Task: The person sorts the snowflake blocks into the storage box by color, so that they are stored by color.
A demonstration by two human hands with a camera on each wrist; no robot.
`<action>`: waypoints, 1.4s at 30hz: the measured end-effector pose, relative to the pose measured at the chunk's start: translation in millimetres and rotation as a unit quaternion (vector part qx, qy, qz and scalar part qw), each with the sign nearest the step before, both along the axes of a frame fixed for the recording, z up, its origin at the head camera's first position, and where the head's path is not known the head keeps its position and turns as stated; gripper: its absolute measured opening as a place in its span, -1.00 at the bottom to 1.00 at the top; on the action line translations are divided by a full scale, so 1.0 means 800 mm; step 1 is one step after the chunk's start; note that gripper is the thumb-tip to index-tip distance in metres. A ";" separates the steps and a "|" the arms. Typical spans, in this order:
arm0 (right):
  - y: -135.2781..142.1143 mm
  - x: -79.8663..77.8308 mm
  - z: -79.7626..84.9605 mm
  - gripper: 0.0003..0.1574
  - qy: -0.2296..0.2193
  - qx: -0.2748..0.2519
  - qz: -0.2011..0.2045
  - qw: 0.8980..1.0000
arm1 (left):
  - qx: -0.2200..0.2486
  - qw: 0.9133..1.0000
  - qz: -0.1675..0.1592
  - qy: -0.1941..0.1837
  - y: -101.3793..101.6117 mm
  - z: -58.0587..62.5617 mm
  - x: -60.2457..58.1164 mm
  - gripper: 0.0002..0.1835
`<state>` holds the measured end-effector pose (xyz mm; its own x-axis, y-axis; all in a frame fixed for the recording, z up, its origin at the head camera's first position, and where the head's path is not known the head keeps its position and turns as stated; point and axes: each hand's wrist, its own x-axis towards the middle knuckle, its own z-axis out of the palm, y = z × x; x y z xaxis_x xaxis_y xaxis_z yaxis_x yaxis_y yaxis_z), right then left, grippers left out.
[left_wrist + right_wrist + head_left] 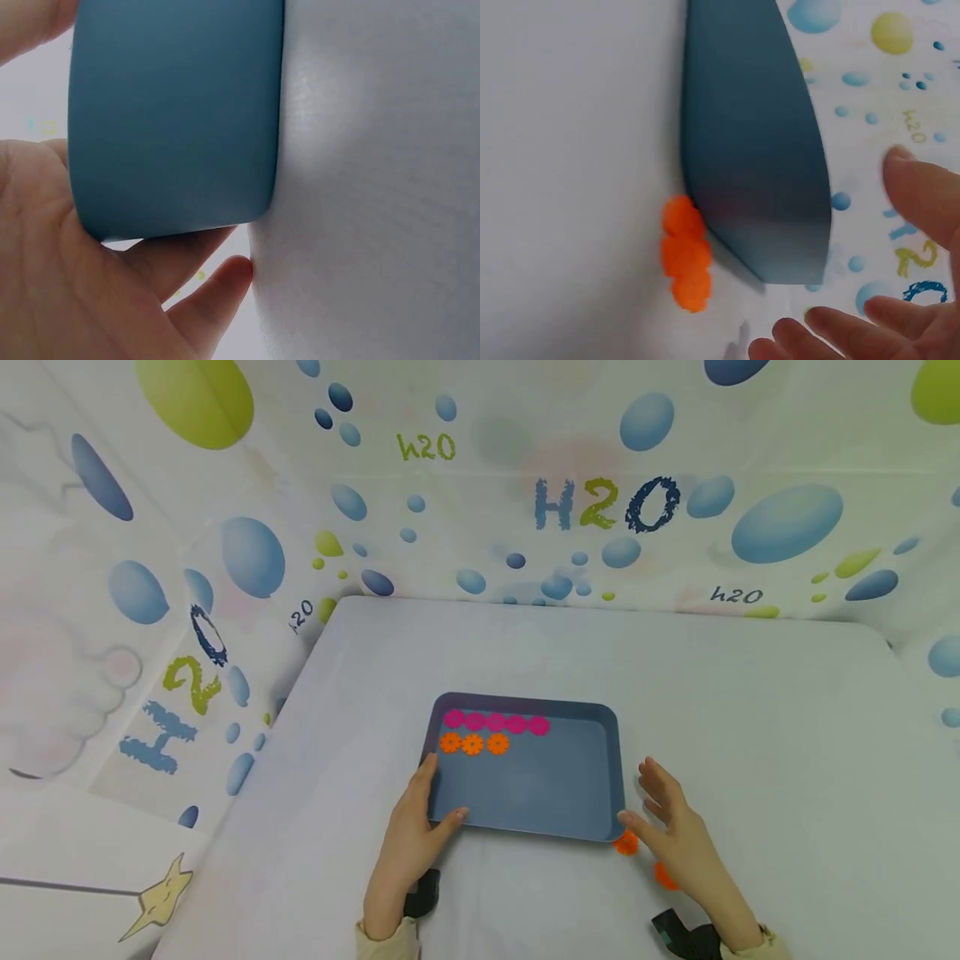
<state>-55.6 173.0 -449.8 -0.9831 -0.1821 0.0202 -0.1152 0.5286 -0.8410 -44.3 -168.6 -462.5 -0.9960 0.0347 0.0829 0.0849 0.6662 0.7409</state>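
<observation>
A blue-grey rectangular tray point(555, 777) lies on the white tabletop. In it, a row of several pink round pieces point(496, 722) runs along the far wall, with three orange flower-shaped pieces point(472, 744) lined up below them at the left. My left hand point(412, 827) holds the tray's near left corner, thumb at the front rim and fingers along the left side. Beside the near right corner is my right hand point(678, 835), fingers spread and holding nothing, its thumb tip right at the rim. More orange pieces point(686, 255) lie on the table by that corner, partly hidden by the right hand in the head view.
The table point(585, 652) has a white cover. A white curtain point(480, 527) printed with blue and green drops and "H2O" hangs behind it and along its left side. Dark straps point(423, 893) sit on both wrists.
</observation>
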 end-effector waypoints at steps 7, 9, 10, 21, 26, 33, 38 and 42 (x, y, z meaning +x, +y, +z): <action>-0.006 0.014 -0.008 0.03 -0.021 0.037 -0.026 0.999 | 0.002 1.000 0.002 -0.006 0.001 0.000 0.001 -0.08; -0.005 0.015 -0.009 0.06 -0.029 0.038 -0.029 0.998 | 0.002 1.000 0.003 -0.008 0.001 0.000 0.001 -0.08; -0.004 0.016 -0.009 0.08 -0.032 0.042 -0.028 0.998 | 0.003 1.000 0.003 -0.008 0.001 0.000 0.001 -0.08; -0.011 0.014 -0.021 -0.12 0.048 0.146 -0.018 0.988 | 0.006 1.000 0.003 -0.003 -0.001 0.002 0.001 -0.09; -0.015 0.010 -0.021 -0.25 0.066 0.147 -0.040 0.986 | 0.003 1.000 0.002 -0.001 -0.001 0.001 0.002 -0.08; -0.012 0.006 -0.013 -0.48 -0.011 0.169 -0.042 0.985 | 0.000 1.000 -0.001 0.001 -0.002 0.001 0.002 -0.08; -0.003 0.002 -0.007 -0.70 -0.107 0.153 -0.021 0.982 | -0.003 1.000 0.001 -0.002 -0.003 0.001 0.002 -0.08; 0.010 -0.002 -0.004 -0.76 -0.183 0.073 -0.045 0.979 | -0.002 1.000 0.001 -0.003 -0.003 0.000 0.001 -0.09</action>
